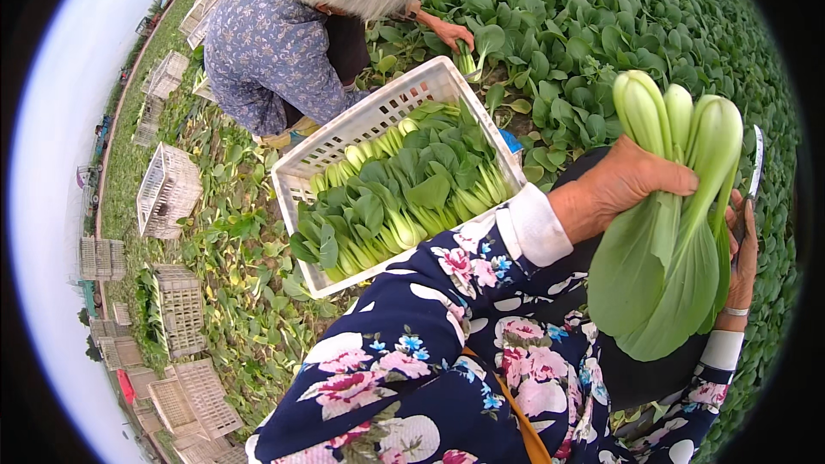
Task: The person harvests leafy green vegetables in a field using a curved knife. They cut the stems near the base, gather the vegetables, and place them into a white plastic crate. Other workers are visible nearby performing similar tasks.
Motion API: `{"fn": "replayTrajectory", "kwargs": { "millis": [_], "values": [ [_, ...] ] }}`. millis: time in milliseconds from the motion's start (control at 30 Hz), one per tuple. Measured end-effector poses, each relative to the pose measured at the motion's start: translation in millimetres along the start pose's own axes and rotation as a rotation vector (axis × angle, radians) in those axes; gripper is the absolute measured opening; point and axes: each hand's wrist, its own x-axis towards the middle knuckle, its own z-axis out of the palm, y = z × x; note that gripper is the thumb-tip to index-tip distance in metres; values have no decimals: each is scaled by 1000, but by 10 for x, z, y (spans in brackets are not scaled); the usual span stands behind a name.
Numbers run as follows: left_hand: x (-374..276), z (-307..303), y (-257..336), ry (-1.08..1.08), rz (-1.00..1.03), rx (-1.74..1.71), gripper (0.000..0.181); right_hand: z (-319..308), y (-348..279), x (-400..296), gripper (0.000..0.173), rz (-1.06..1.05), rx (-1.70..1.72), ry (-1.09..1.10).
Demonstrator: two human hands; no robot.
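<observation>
My left hand [622, 183] grips several heads of bok choy [715, 135], stem bases up and leaves hanging down. Just behind the leaves, at the far right, my right hand [744, 258] is closed around the handle of a knife. The knife's blade [757, 161] points upward, with a curved tip; leaves cover part of that hand. To the left of my left forearm stands a white plastic crate [368, 115], tilted in view. Rows of bok choy [403, 229] lie inside it, and my sleeve overlaps its near edge.
Beyond the crate a co-worker [271, 58] crouches, one hand [451, 32] on a bok choy plant. Dense growing bok choy [599, 13] spreads along the right. More crates [169, 190] stand at left among cut leaves [238, 270]. Something blue [511, 140] lies beside the crate.
</observation>
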Motion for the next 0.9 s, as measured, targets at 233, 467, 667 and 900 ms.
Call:
{"fn": "replayTrajectory", "kwargs": {
  "millis": [233, 467, 667, 900],
  "values": [
    [-952, -1850, 906, 614, 226, 609, 66, -326, 139, 208, 28, 76, -35, 134],
    [-804, -3635, 571, 1109, 217, 379, 31, -224, 492, 426, 22, 205, -64, 288],
    [-490, -4295, 194, 1379, 208, 576, 29, -128, 680, 415, 20, 248, -71, 334],
    [-538, -4187, 299, 1482, 205, 1199, 77, -351, 1076, 535, 22, 289, -89, 357]
  ]
}}
